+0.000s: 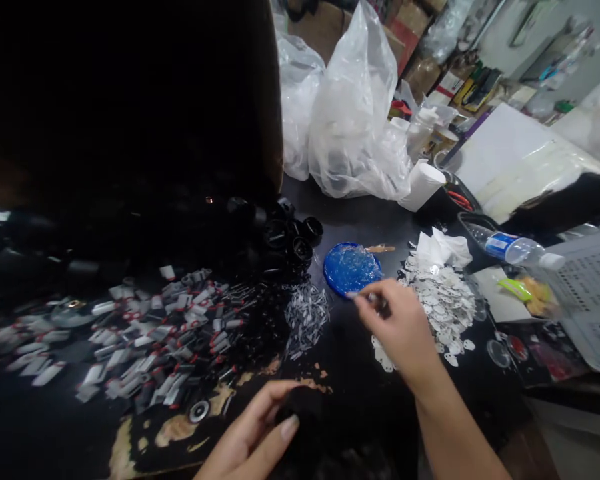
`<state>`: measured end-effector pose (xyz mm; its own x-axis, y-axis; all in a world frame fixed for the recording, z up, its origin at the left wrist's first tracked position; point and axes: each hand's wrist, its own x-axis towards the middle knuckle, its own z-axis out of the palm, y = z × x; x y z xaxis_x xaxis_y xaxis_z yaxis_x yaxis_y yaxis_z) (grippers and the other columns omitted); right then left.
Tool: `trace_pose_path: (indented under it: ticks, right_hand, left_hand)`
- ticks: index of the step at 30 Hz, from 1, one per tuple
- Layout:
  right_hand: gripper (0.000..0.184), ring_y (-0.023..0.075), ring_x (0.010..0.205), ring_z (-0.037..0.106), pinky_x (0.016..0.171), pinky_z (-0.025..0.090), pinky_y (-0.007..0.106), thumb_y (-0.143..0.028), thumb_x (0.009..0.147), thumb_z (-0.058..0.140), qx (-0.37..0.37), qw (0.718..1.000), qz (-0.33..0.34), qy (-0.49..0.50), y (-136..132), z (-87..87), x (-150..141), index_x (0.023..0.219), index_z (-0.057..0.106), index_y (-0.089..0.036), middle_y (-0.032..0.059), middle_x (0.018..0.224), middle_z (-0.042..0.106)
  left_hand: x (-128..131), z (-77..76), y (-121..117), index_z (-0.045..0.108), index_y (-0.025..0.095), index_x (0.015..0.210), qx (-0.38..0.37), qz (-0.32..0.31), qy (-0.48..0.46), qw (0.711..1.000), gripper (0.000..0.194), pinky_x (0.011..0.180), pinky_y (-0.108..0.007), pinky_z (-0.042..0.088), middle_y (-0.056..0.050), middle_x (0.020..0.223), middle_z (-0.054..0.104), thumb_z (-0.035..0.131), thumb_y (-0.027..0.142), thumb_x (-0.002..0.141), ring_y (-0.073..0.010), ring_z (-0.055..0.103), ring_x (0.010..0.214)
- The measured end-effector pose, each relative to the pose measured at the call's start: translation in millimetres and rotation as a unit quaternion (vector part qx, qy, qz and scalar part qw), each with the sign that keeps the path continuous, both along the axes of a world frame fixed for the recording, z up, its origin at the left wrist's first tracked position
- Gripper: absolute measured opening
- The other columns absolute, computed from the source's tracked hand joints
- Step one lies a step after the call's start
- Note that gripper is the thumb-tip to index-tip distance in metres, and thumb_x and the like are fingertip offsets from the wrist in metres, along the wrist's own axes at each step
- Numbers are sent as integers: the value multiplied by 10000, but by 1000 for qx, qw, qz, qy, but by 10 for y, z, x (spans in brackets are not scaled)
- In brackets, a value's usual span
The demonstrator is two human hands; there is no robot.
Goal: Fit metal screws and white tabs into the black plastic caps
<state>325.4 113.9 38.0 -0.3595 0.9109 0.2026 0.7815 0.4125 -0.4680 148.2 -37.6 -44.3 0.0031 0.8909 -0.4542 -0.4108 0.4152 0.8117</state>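
Note:
My left hand [260, 430] is at the front edge of the black table, its thumb and fingers curled round a black part [307, 410] that barely stands out from the dark surface. Over the near rim of a blue round lid [341, 272], which holds a clear glossy substance, my right hand [403, 327] has its fingertips pinched together. Whatever sits in that pinch is too small to name. Just left of the lid lies a heap of small grey metal pieces [306, 317]. Thin white cut pieces [447, 307] are piled beside my right hand.
Grey-and-red cylindrical parts [165, 340] spread across the left, with black round housings [300, 233] behind. Plastic bags [353, 127] and a white roll [424, 183] stand at the back. A clear bottle [517, 248] lies at right. A large dark box [180, 100] blocks the upper left.

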Motion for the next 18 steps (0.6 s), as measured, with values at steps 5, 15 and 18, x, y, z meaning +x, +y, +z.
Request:
trace_pose_path:
  ticks: [5,15,18]
  right_hand:
    - [139,183,737,564,709,346,313,-299,906,559,68,990,-6,-126,450,-85,121,854,609,-180,38,845,647]
    - [103,197,733,592,705,308,329,-260,902,549,70,979,22,-188,511,-246,62,861,602,-182,53,893,683]
    - [87,199,725,591,718,310,339,-246,892,558,64,980,29,-186,530,-268,40,857,602,-179,56,880,683]
  left_hand:
    - [47,-12,274,625,327,1128,18,93,82,992,301,863,-250,481,-3,1118,679,623,429,845,-203,601,1027]
    - [38,-97,247,641,272,1130,23,195,56,979,381,875,-330,502,-42,1079,702,713,375,770,-256,651,999]
    - [51,-43,272,669,251,1094,25,223,46,973,379,824,-320,528,-49,1031,715,748,352,737,-258,664,959]
